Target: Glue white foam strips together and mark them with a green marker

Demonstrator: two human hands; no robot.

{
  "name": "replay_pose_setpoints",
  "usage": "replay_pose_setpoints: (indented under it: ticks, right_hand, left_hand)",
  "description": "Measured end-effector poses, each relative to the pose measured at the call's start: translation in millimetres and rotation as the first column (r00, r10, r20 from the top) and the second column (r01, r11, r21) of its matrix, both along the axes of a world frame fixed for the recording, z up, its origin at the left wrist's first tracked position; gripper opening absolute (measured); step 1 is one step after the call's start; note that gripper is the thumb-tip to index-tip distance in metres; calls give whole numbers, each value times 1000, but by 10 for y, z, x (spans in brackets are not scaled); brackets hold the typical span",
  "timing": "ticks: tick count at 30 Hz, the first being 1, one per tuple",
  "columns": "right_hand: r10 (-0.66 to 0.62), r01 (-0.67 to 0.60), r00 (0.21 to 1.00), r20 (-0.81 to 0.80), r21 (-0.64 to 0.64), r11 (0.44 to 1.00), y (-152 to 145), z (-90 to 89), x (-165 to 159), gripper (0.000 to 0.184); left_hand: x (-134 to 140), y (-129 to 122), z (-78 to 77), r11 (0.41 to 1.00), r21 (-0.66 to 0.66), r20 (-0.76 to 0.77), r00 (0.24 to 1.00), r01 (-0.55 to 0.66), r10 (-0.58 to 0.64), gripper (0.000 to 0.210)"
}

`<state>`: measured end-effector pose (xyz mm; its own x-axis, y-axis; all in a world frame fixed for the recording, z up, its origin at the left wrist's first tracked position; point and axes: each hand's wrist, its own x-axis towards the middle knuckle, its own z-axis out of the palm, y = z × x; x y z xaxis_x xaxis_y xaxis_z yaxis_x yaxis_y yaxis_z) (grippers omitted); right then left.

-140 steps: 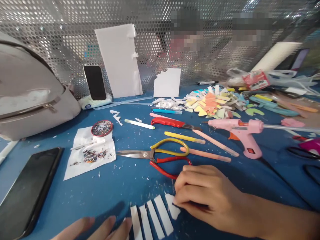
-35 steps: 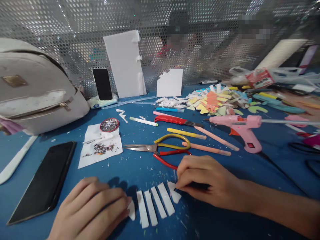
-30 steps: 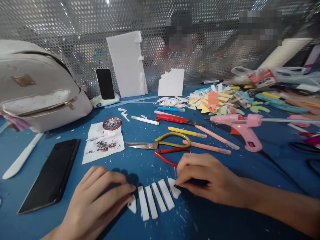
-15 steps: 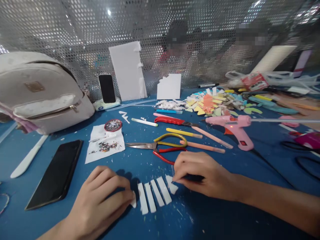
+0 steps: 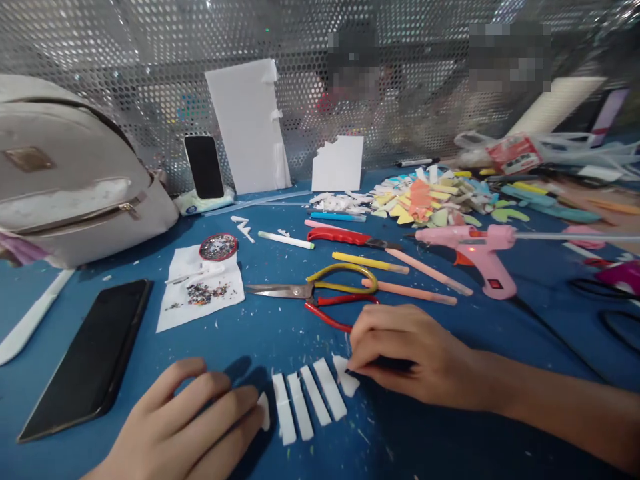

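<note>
Several white strips [image 5: 315,397] lie side by side on the blue table, slightly fanned. At their right end is an irregular white piece [image 5: 346,377], its edge pinched between the thumb and fingers of my right hand [image 5: 407,353]. My left hand [image 5: 193,420] rests palm down left of the strips, fingers stretched and somewhat apart. Its fingertips touch a small white piece [image 5: 265,411], partly hidden by them. Behind my right hand lie scissors [image 5: 295,291] with one yellow and one red handle, the red one partly covered by the hand.
A pink glue gun [image 5: 480,250] stands right, its cord trailing forward. Markers [image 5: 370,262] and red-handled pliers [image 5: 345,237] lie mid-table. Paper with dark crumbs [image 5: 173,303], a phone [image 5: 87,360] and a backpack [image 5: 75,193] are left. Coloured scraps [image 5: 425,197] are heaped behind.
My left hand has shifted slightly left and down, its fingers flatter and more spread. The right hand keeps its pinch on the white piece. The view has tilted and shifted a little.
</note>
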<state>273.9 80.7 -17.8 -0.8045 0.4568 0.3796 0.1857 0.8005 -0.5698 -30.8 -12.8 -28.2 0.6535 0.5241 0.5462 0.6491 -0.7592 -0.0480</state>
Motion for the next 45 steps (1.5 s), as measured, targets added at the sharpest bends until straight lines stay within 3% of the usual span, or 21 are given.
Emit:
replay_pose_setpoints:
  ticks: [5,33,45]
  right_hand:
    - [0,0,1000,6,18,1000,7,23,-4,10]
    - [-23,1,994,104,202,979,10,53,-14,14]
    - [-3,-28,990,141,216,976,5,67,-15,15]
  left_hand:
    - [-24,-6,-1,988,141,-107,993,59,-44,45]
    - [-173,-72,-19,995,59,-177,982,79,-68,44]
    - [-119,-31,-41,995,64,-99,993,71,-64,43]
